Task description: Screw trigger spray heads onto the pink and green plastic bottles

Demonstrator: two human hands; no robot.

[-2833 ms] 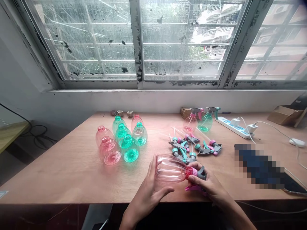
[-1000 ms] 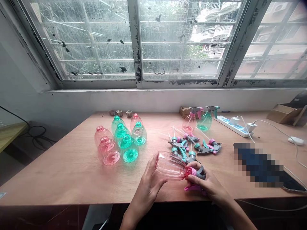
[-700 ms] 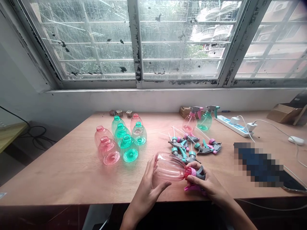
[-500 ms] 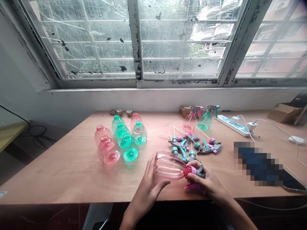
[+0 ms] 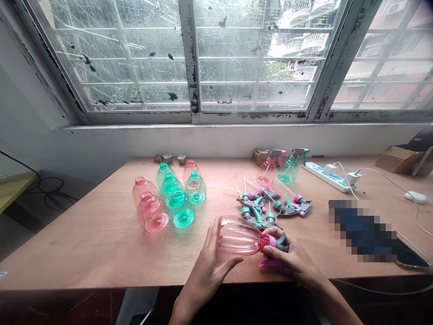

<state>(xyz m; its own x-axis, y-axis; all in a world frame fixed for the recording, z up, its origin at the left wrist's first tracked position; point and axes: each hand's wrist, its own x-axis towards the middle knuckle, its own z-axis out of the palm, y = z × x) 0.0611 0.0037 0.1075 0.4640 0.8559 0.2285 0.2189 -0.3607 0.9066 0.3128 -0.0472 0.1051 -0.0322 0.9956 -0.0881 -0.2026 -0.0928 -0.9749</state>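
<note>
A clear pink spray bottle (image 5: 238,235) lies sideways between my hands, just above the table's front edge. My left hand (image 5: 211,259) is wrapped around its base end. At the neck, my right hand (image 5: 287,255) grips the pink collar of the spray head (image 5: 281,243), whose grey body and pink trigger show around the fingers. Beyond the bottle lies a pile of loose spray heads (image 5: 260,210) with grey bodies, teal or pink parts and thin tubes. Several open pink bottles (image 5: 153,215) and green bottles (image 5: 181,210) stand upright to the left.
At the back stand a pink spray bottle (image 5: 266,171) and a green spray bottle (image 5: 288,170), both with heads on. A white power strip (image 5: 326,177) with plugs and cables lies right, near a blurred dark device (image 5: 365,232). Small cubes (image 5: 181,160) sit by the wall.
Almost nothing differs. Both hands keep their hold on the pink bottle and its spray head; the whole view has shifted very slightly.
</note>
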